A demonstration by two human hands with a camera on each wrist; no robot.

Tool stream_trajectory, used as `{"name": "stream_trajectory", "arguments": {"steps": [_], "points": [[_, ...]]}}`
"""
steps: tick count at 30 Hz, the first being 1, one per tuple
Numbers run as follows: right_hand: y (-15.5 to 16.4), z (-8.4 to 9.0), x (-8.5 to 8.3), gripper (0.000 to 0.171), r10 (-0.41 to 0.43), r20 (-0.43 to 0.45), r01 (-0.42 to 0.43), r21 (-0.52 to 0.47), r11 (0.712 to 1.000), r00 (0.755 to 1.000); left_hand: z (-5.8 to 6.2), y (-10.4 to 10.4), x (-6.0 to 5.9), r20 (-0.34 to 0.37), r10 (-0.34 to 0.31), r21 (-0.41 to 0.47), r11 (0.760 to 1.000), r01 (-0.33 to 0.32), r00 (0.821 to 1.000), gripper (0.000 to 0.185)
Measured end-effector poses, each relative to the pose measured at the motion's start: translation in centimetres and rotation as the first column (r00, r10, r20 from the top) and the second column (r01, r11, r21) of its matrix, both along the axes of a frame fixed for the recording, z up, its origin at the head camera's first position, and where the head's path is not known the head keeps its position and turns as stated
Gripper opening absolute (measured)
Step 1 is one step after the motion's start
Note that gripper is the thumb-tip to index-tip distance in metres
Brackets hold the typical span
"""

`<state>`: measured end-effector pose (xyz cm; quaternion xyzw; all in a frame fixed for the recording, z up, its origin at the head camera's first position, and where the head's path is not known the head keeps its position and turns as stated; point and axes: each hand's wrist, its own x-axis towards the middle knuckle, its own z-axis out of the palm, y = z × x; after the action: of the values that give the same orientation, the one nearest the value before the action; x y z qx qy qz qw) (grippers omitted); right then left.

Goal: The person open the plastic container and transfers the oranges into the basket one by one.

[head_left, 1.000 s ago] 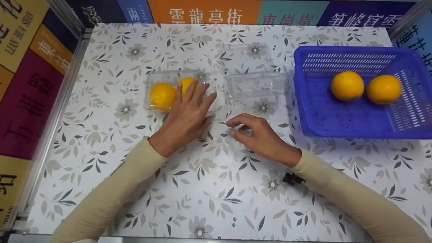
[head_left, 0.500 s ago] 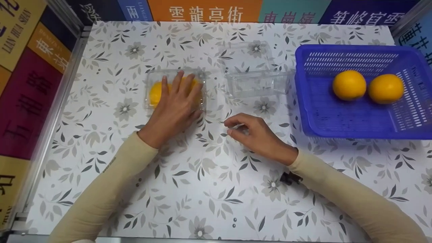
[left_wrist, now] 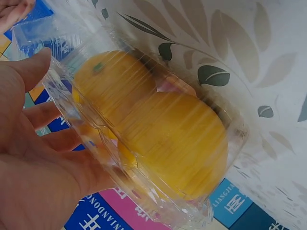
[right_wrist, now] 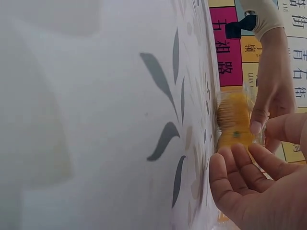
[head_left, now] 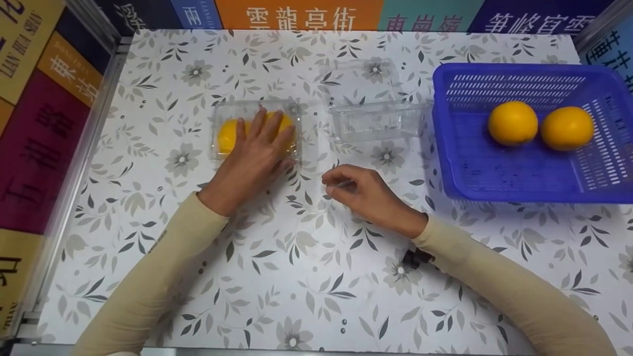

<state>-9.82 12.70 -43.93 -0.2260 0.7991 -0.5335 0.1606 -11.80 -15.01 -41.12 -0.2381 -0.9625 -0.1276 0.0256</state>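
Observation:
A clear plastic clamshell box [head_left: 236,105] lies closed on the left half of the table, with two oranges [left_wrist: 175,139] inside. My left hand [head_left: 248,160] rests on its lid, fingers spread nearly straight across the top. In the left wrist view the thumb [left_wrist: 37,67] touches the box's edge. My right hand [head_left: 373,200] hovers or rests low over the table, right of the box, fingers loosely bent with nothing in them. The right wrist view shows this hand [right_wrist: 259,184] in front of the box and the other hand.
A second clear clamshell [head_left: 378,126] stands with its lid opened back, behind my right hand. At the right is a purple plastic basket [head_left: 519,185] holding two oranges [head_left: 513,123]. Printed panels [head_left: 301,15] border the table [head_left: 316,291] at the back and sides.
My left hand has moved left and down onto the clamshell's lid, covering more of the oranges. The right hand has drifted slightly left.

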Motion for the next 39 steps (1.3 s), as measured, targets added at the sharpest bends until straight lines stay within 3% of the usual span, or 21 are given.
{"name": "stream_trajectory", "arguments": {"steps": [12,22,33,39], "points": [[-1.3,-0.7,-0.9,0.025,-0.059,0.076,0.066,-0.092,0.994,0.995,-0.5,0.9,0.4,-0.044,-0.027,0.046,0.998,0.029,0.999,0.058],[-2.8,-1.0,-1.3,0.026,-0.075,0.201,0.116,-0.202,0.972,0.977,-0.7,2.7,0.9,-0.122,-0.021,-0.030,0.999,0.018,0.992,0.057],[-4.2,-1.1,-2.2,0.014,-0.136,0.360,0.240,-0.263,0.934,0.923,-0.1,2.7,1.0,-0.144,-0.035,-0.095,0.995,0.022,0.989,0.056],[-5.0,-1.1,-1.9,0.010,-0.122,0.403,0.257,-0.303,0.918,0.907,0.7,2.7,0.9,-0.139,-0.070,-0.121,0.991,0.054,0.988,0.052]]}}
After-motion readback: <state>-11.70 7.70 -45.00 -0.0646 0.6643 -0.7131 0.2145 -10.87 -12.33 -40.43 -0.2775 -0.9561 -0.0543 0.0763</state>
